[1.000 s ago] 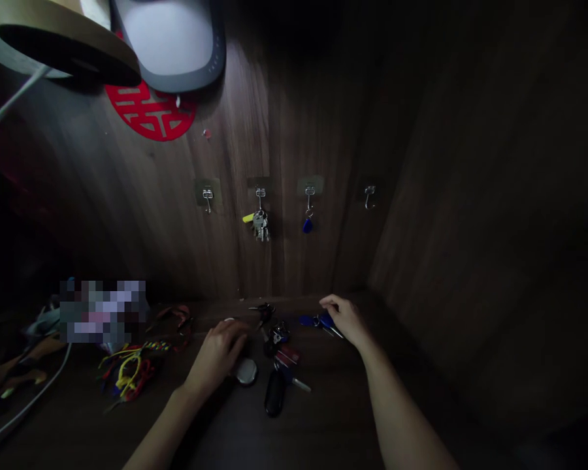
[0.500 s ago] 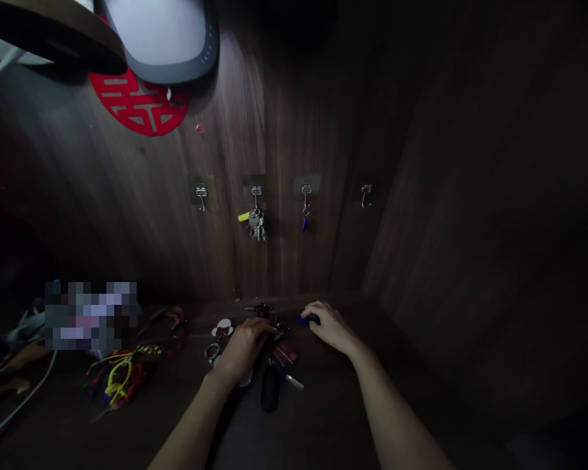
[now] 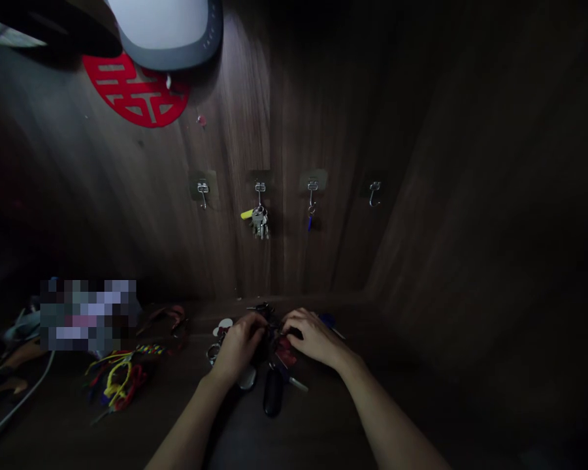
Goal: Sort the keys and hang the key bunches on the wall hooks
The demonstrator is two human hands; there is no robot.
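A dark jumble of keys and key rings [image 3: 273,320] lies on the wooden surface between my hands. My left hand [image 3: 239,343] is at its left side, thumb and fingers closed together; what they pinch is hidden in the dark. From the right, my right hand [image 3: 313,334] curls its fingers into the same pile, and I cannot make out what they hold. A red tag [image 3: 287,352], a key with a pale blade [image 3: 298,384] and a black oval fob [image 3: 272,391] spread toward me. Behind my right hand rests a blue-headed key [image 3: 328,320].
On the wooden wall are several metal hooks; one carries a key bunch with a yellow tag [image 3: 260,222], another a small blue tag [image 3: 310,223]. Colourful cords [image 3: 117,385], a brown strap [image 3: 174,316] and a white cable [image 3: 29,398] lie left. A cap [image 3: 164,26] hangs above.
My right hand has let go of the blue-headed key and moved left onto the pile. My left hand stays at the pile. The view has shifted slightly.
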